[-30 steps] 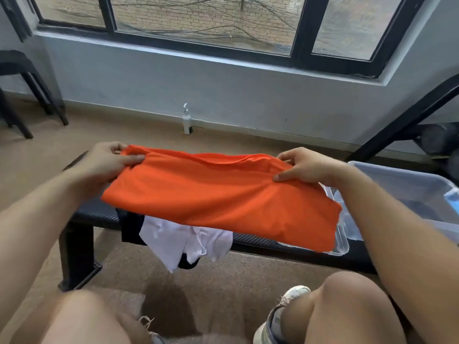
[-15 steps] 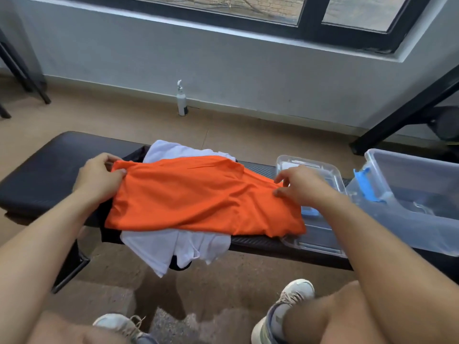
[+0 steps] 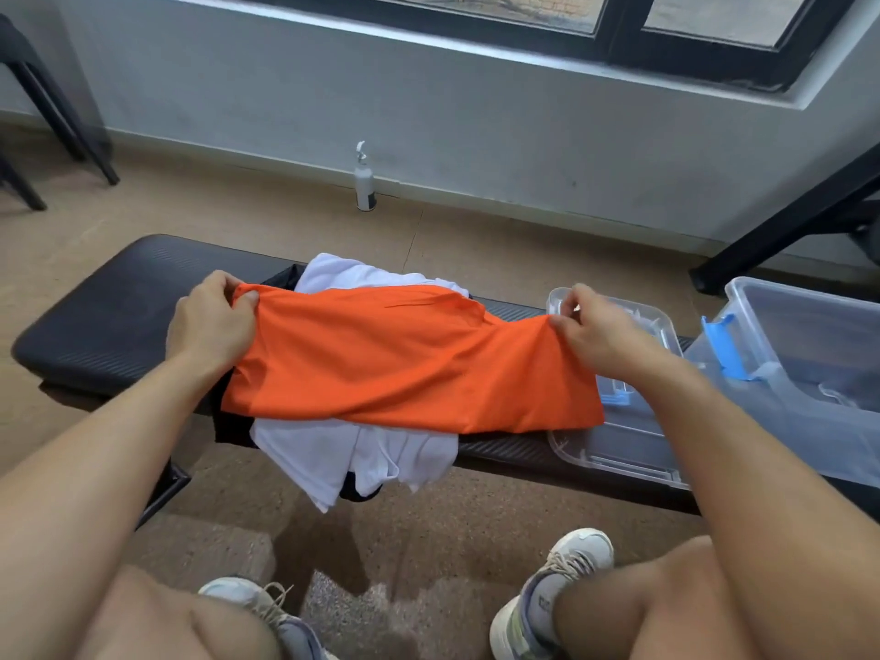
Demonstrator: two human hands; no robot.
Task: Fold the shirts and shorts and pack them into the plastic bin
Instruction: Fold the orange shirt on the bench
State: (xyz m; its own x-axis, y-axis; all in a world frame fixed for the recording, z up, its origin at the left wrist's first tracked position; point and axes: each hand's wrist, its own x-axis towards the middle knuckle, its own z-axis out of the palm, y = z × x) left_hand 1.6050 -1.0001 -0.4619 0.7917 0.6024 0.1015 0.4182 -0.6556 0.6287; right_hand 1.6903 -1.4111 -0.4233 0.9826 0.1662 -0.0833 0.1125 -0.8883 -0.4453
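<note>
An orange garment (image 3: pixel 405 364) lies spread across a pile of clothes on a black padded bench (image 3: pixel 100 321). My left hand (image 3: pixel 212 323) pinches its far left corner. My right hand (image 3: pixel 600 333) pinches its right edge. Under it sit a white garment (image 3: pixel 352 454) that hangs over the bench's near side and a dark garment (image 3: pixel 228 421), mostly hidden. A clear plastic bin (image 3: pixel 805 369) with a blue latch stands open at the right end. Its clear lid (image 3: pixel 633 435) lies flat beside it, partly under the orange cloth.
A white pump bottle (image 3: pixel 364 181) stands on the floor by the wall beyond the bench. Black chair legs (image 3: pixel 57 116) are at the far left and a black slanted frame (image 3: pixel 785 221) at the far right. My knees and shoes are below the bench.
The orange garment came down from the air onto the pile, and both hands have since pulled it wider and flatter, with the right edge drawn toward the lid.
</note>
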